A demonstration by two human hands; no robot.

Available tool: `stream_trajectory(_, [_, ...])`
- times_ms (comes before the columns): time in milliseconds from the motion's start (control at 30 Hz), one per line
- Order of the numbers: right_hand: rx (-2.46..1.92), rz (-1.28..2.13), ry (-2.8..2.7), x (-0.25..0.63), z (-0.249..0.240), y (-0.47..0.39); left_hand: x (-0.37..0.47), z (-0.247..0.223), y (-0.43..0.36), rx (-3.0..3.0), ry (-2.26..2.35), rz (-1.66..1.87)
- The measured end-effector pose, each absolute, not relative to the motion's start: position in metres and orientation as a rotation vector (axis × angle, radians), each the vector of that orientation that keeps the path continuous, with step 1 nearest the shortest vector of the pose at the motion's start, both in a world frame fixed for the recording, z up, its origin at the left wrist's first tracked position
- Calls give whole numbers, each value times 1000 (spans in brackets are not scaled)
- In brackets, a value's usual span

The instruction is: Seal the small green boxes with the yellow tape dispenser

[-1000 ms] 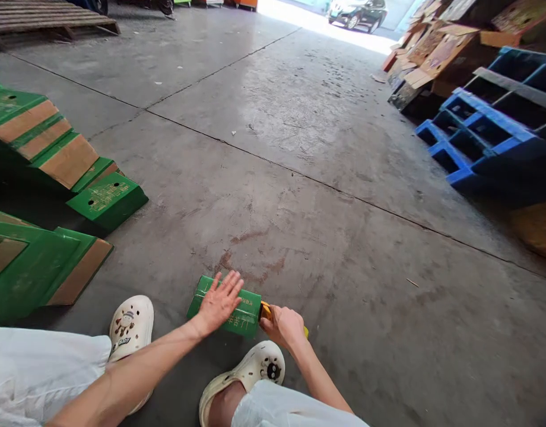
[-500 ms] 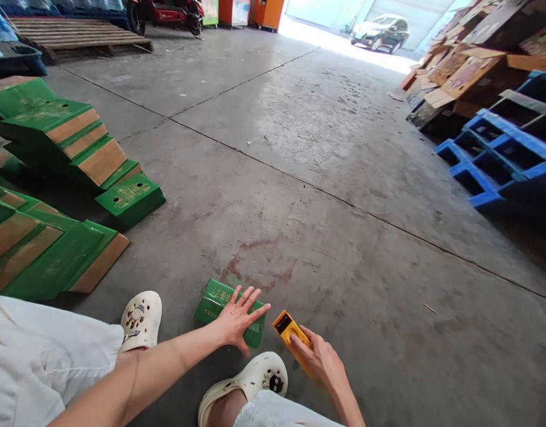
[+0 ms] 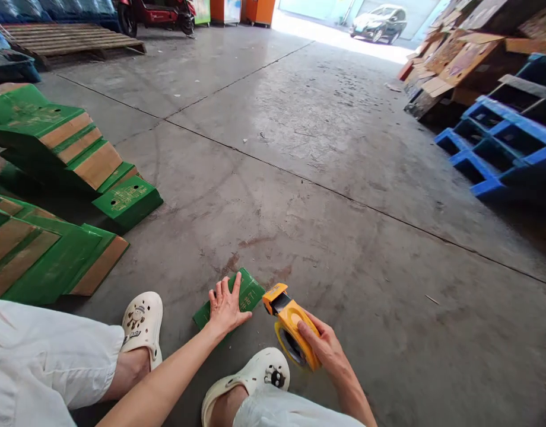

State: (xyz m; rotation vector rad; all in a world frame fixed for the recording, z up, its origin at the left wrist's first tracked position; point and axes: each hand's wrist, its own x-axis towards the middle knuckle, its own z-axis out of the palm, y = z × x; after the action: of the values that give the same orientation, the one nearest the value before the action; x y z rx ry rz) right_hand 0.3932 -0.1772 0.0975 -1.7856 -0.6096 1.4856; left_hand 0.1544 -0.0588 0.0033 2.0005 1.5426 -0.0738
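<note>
A small green cardboard box (image 3: 250, 289) with printed lettering is on the floor between my feet, turned at a slant. My left hand (image 3: 227, 308) lies across its middle, fingers reaching over the far edge and thumb out at the near right side. The hand covers much of the top. In my right hand (image 3: 324, 341) is a yellow tape dispenser (image 3: 295, 320) with a roll of tape in it. My thumb presses on its side, and its front end is close to the box's right corner.
Stacked green cartons (image 3: 77, 249) stand at the left. Blue pallets (image 3: 500, 148) and piled cardboard boxes (image 3: 471, 62) line the right. My white clogs (image 3: 142, 326) flank the small box. Farther off are a wooden pallet (image 3: 72, 40), a red vehicle and a parked car (image 3: 380, 24).
The green box has turned counterclockwise, and my left hand has shifted left and bent its fingers over it. My right hand has rotated the tape dispenser, bringing its roll into view.
</note>
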Motion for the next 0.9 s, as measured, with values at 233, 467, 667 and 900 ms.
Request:
stream_trajectory(233, [-1383,1722,-446,357,75,-176,120,35,-28,942,1186,157])
stream_trajectory(467, [-1346,1836,-498,341,88,-176,106,54,-16,360,890,-77])
stream_trajectory(667, [-1415,1861,-615,329,91,-158,103,31,-20,790,986,7])
stream_trajectory(900, [-1566,1905,-755,343,99,-178,68,-1,47,1264,1053,177])
